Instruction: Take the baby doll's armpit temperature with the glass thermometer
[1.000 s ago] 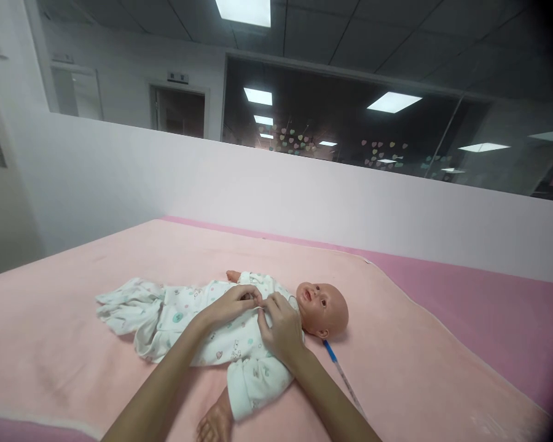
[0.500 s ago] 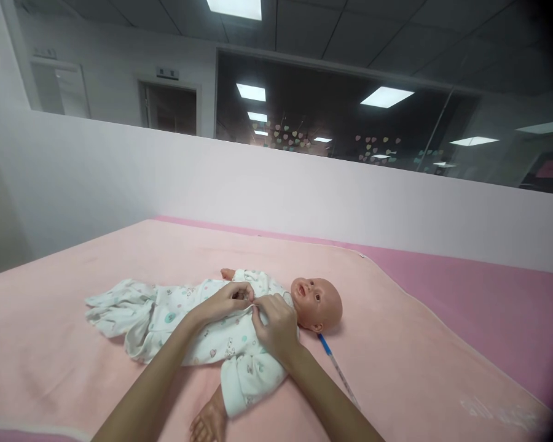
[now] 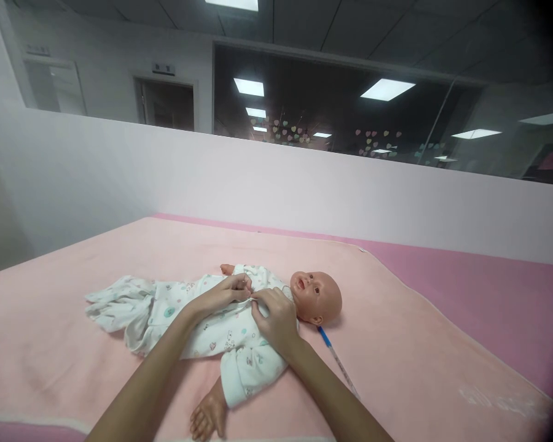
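A baby doll lies on its back on a pink blanket, head to the right. It wears a white printed romper, the empty legs trailing left. My left hand pinches the romper's front at the chest. My right hand grips the same fabric beside it, near the doll's neck; the fingertips of both hands almost meet. The doll's bare hand sticks out of the near sleeve.
A thin blue-tipped stick, perhaps a thermometer, lies on the blanket just right of the doll's head. A low white wall runs behind the bed, with dark glass above it. A darker pink sheet shows at the right.
My hands stay pinched on the romper at the doll's chest, with small finger shifts. The camera has tilted slightly, so the doll sits a little higher and further left in view.
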Demonstrator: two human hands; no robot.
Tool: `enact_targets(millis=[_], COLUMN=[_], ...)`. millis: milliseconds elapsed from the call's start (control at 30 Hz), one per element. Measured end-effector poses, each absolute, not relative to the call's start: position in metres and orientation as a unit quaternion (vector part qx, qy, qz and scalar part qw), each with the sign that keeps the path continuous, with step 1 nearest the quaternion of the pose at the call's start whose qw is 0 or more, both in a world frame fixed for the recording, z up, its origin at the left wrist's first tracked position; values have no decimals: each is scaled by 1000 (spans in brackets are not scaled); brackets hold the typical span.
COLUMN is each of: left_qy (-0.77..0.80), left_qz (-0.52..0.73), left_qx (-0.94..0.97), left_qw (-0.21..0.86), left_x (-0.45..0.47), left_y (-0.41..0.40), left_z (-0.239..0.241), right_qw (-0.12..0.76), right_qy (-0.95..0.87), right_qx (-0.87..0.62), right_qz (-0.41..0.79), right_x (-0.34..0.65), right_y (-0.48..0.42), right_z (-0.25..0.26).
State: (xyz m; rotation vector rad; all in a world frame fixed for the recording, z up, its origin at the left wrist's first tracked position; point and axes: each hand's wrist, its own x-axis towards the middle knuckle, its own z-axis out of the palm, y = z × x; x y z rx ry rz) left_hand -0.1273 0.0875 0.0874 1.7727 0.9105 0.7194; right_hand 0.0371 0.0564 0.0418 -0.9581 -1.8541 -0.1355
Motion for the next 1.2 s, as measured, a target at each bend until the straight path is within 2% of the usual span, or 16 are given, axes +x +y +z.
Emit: enact_targets(millis=[400, 700, 1200], left_qy=[372, 390, 364], left_qz=[297, 320, 285], left_qx=[763, 701, 762], left_qw=[436, 505, 452], left_x=[-127, -126, -130], left_y=[92, 86, 87], left_z=[85, 89, 90], right_qw=[538, 555, 563], right_qy=[-738, -738, -709], right_qx=[-407, -384, -423], right_qz=[-21, 18, 35], right_x=[35, 36, 37], right_y=[56, 55, 55], right_z=[42, 44, 44])
